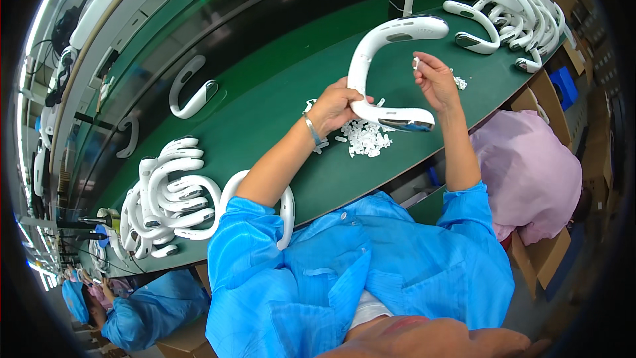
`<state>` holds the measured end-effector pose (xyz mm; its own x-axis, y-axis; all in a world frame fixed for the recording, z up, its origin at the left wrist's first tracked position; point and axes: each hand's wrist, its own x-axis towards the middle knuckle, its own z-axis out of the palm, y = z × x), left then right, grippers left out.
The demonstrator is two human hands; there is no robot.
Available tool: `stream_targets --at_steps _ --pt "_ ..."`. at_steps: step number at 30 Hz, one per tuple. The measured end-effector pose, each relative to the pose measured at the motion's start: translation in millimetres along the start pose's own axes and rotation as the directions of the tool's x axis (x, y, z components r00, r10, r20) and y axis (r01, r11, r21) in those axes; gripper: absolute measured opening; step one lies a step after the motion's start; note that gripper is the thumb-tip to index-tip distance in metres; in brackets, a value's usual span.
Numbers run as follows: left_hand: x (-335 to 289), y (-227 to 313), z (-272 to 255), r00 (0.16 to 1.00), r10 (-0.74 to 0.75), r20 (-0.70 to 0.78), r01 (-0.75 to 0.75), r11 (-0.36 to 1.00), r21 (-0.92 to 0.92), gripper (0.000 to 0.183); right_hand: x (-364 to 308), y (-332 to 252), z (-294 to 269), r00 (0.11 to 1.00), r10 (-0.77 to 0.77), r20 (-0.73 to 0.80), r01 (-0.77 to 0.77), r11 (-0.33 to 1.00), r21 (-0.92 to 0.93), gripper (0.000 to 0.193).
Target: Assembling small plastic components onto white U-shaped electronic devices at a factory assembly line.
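Note:
My left hand (pixel 334 107) is closed around the curved middle of a white U-shaped neck fan (pixel 360 66), raised above the green table with its open side to the right. Dark panels show on the fan's lower end. Just right of the fan's opening, my right hand (pixel 437 85) pinches a small white plastic piece (pixel 416 63) between thumb and fingertips, apart from the fan. Below the fan lies a heap of small white plastic pieces (pixel 366 139), partly covered by the fan and left hand. A smaller cluster of white pieces (pixel 460 83) lies behind my right hand.
Neck fans are piled at the left (pixel 169 192) and far right (pixel 530 16) of the green table (pixel 285 122). Another fan (pixel 192 103) lies farther back. A co-worker in blue (pixel 149 308) sits lower left. Pink fabric (pixel 523 166) and a cardboard box (pixel 550 262) are at the right.

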<state>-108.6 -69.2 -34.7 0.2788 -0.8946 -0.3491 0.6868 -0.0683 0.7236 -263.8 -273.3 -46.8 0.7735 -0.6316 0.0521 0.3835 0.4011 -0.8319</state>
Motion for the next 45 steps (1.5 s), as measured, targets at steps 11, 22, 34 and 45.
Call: stream_targets --at_steps 11,22,34,45 --pt "-5 -5 12 1.000 0.010 -0.003 -0.011 0.997 -0.071 0.042 -32 6 65 0.993 0.046 0.111 -0.023 0.978 -0.207 0.024" --pt "-22 -13 18 0.959 0.221 0.180 -0.216 0.975 -0.043 0.044 -47 14 92 0.986 0.070 0.151 0.012 0.876 -0.483 0.015" --pt "-33 -11 19 0.955 0.255 0.150 -0.257 0.966 -0.003 0.050 -65 0 96 0.979 -0.003 0.206 0.135 0.764 -0.631 0.027" --pt "-35 -20 17 0.949 0.240 0.203 -0.225 0.970 -0.095 0.054 -92 6 98 0.908 -0.106 0.406 0.416 0.353 -0.838 0.034"
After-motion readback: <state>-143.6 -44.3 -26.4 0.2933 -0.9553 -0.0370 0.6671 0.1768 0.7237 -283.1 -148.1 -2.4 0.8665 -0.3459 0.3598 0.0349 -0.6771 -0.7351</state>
